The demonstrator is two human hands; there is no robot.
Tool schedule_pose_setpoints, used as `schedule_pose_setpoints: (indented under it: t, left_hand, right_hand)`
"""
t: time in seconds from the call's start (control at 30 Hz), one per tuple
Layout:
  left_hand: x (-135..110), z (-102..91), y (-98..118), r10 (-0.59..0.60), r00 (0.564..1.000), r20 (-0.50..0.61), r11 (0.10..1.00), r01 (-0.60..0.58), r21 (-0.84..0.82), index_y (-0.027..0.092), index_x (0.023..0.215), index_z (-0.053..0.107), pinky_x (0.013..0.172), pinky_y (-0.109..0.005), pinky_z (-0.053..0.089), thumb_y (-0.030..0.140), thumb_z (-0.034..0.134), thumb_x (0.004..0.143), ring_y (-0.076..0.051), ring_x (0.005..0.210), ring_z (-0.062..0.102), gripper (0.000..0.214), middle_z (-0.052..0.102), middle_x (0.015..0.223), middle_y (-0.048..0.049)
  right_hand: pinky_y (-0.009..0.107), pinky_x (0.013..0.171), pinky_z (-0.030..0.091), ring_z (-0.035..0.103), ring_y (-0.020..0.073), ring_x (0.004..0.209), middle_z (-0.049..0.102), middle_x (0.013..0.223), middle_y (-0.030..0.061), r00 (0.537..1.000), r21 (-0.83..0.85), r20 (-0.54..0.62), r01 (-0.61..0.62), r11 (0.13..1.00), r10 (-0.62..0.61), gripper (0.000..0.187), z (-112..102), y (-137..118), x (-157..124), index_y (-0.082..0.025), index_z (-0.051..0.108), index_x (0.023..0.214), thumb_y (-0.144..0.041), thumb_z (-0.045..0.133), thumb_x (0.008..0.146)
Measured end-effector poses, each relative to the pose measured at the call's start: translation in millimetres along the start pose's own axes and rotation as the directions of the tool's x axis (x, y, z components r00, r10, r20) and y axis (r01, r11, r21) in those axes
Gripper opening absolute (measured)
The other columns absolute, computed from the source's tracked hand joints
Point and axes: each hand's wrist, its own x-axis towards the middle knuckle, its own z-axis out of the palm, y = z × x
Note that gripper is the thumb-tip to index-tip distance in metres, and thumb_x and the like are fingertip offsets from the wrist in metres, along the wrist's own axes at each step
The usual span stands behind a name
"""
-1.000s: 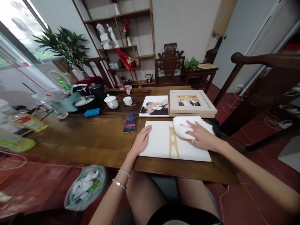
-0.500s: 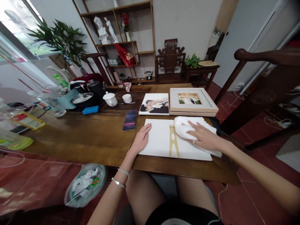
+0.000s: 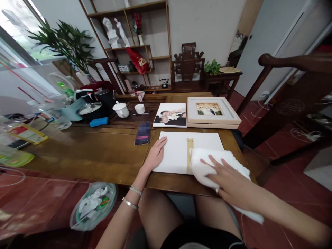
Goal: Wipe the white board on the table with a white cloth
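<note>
A flat white board (image 3: 175, 148) lies on the table in front of me. A gold-coloured hinged stand leg (image 3: 190, 142) lies at its middle, with its lower part partly covered. My left hand (image 3: 156, 154) rests flat on the board's left edge, fingers stretched out. With fingers spread, my right hand (image 3: 224, 176) grips and presses a fluffy white towel (image 3: 203, 155) over the board's lower right part. One end of the towel hangs past the table's front edge.
Behind the board lie a photo panel (image 3: 169, 116) and a pale framed picture (image 3: 213, 110). A phone (image 3: 143, 133) is left of them. Farther left stand a white teapot (image 3: 121, 109), a cup (image 3: 139, 109) and a blue block (image 3: 99, 121). A waste bin (image 3: 111, 193) is on the floor.
My right hand has drawn the towel toward me, from the board's upper right to its lower right and over the front edge. My left hand has stayed in place.
</note>
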Motion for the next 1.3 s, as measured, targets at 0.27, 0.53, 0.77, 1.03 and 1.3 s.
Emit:
schedule_pose_setpoints:
  t: [0.27,0.53,0.77,1.03,1.3]
  left_hand:
    - [0.0,0.0,-2.2,0.008,1.0,-0.013,1.0,-0.008,-0.001,0.017,0.129,0.054,0.116,-0.044,0.025,0.016,0.032,0.09,-0.019,0.134,0.04,0.045,0.05,0.14,-0.0091]
    - [0.5,0.3,-2.8,0.006,1.0,0.002,1.0,-0.006,0.017,0.014,0.129,0.053,0.116,-0.045,0.025,0.015,0.031,0.089,-0.02,0.134,0.04,0.046,0.049,0.14,-0.0113]
    - [0.3,1.5,-3.0,0.009,1.0,-0.002,1.0,-0.009,0.015,0.017,0.13,0.053,0.116,-0.046,0.024,0.015,0.032,0.089,-0.019,0.134,0.04,0.046,0.049,0.141,-0.0098]
    - [-0.1,0.6,-3.2,0.017,1.0,-0.019,1.0,-0.017,-0.006,0.02,0.129,0.054,0.116,-0.045,0.025,0.016,0.033,0.089,-0.018,0.134,0.041,0.045,0.05,0.14,-0.0076]
    - [-0.3,1.5,-3.4,0.001,1.0,-0.014,1.0,-0.002,-0.026,0.017,0.129,0.054,0.116,-0.044,0.023,0.015,0.034,0.088,-0.019,0.134,0.04,0.046,0.049,0.14,-0.0093]
  right_hand:
    - [0.061,0.109,0.016,0.013,0.0343,0.141,0.041,0.145,0.0142,0.975,-0.081,-0.218,0.021,0.997,-0.039,0.036,-7.1,71.3,91.2,-0.016,0.059,0.12,-0.031,0.041,0.092]
    - [0.06,0.111,0.014,0.008,0.0348,0.141,0.024,0.153,0.0149,0.969,-0.075,-0.199,0.133,0.988,-0.146,0.034,4.9,35.5,64.4,-0.013,0.062,0.114,-0.016,0.047,0.084]
    - [0.056,0.114,0.004,0.007,0.0312,0.142,0.02,0.155,0.0059,0.934,-0.004,-0.157,0.323,0.946,-0.32,0.021,9.7,15.2,28.2,-0.019,0.069,0.096,-0.024,0.056,0.08]
    - [0.057,0.113,0.002,0.006,0.027,0.143,0.029,0.151,0.0132,0.956,0.008,-0.222,0.197,0.98,-0.191,0.045,-11.5,69.8,104.6,-0.016,0.063,0.108,-0.048,0.033,0.096]
    - [0.061,0.11,0.002,0.002,0.0322,0.142,0.018,0.155,0.0092,0.945,-0.063,-0.15,0.283,0.957,-0.289,0.034,1.6,33.1,65.7,-0.017,0.065,0.109,-0.016,0.049,0.079]
